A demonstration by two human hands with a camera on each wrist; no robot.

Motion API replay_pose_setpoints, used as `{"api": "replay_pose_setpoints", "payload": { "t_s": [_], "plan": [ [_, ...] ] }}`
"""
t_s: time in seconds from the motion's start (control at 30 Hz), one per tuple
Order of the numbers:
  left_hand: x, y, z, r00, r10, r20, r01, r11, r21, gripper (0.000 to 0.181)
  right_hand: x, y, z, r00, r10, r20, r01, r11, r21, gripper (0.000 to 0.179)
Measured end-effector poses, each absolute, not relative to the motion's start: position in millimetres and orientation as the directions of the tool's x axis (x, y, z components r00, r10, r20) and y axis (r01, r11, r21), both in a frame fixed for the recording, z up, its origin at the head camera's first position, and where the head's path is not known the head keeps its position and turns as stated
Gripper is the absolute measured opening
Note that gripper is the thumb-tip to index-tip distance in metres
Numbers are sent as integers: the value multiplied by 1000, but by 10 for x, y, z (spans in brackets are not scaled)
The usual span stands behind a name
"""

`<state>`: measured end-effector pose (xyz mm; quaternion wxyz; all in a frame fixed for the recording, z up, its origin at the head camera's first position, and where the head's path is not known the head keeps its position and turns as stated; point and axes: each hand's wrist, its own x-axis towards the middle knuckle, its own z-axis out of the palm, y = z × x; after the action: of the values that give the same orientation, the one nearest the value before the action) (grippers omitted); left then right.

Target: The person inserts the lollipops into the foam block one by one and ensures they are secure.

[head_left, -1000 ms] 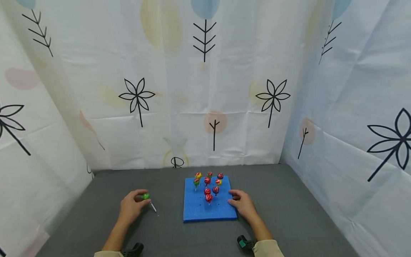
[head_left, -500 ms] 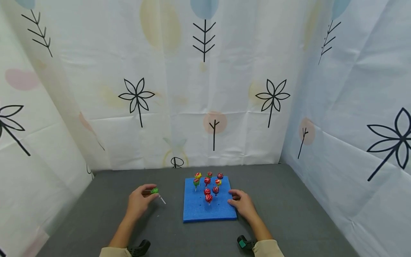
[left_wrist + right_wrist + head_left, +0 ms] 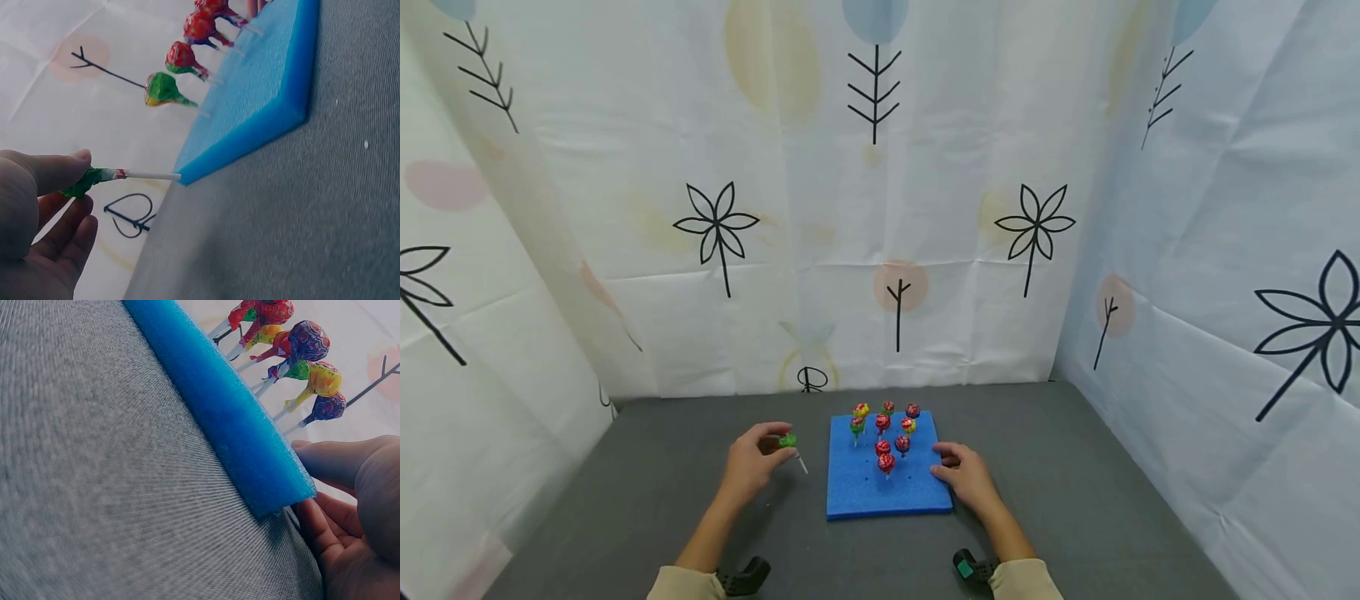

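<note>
My left hand pinches a green-wrapped lollipop by its head, above the table left of the blue foam board. In the left wrist view, its white stick points out from the fingers towards the board, in line with a corner; I cannot tell any contact. Several wrapped lollipops in red, green, yellow and purple stand upright in the board, mostly in its far part. My right hand holds the board's right edge, thumb on one side and fingers on the other.
Grey cloth covers the table. Small dark holes show in the near part of the board. A white patterned curtain closes off the back and both sides. A dark wrist device sits at each sleeve.
My left hand has moved right and slightly away from me with the green lollipop, closer to the board. The right hand and the board stay in place.
</note>
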<state>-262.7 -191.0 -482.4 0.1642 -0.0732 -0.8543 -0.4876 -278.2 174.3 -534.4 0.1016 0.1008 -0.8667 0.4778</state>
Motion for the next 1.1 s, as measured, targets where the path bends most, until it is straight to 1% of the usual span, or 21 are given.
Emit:
{"api": "replay_pose_setpoints", "payload": {
  "t_s": [0.5,0.7,1.1],
  "plan": [
    [-2746,-1463,-4782,-914,14,405,356,505,787,29,-2778,1746,-5334,-960,-82,269,-271,523,-808,31],
    [-2813,-1333,-4845,-885,45,464,429,471,771,30,-2785,1739,-5337,-962,-73,262,-261,523,-812,31],
    [-2905,-1102,-4901,-844,96,527,504,475,721,29,-2793,1733,-5349,-963,-62,261,-255,513,-820,31]
  ]
}}
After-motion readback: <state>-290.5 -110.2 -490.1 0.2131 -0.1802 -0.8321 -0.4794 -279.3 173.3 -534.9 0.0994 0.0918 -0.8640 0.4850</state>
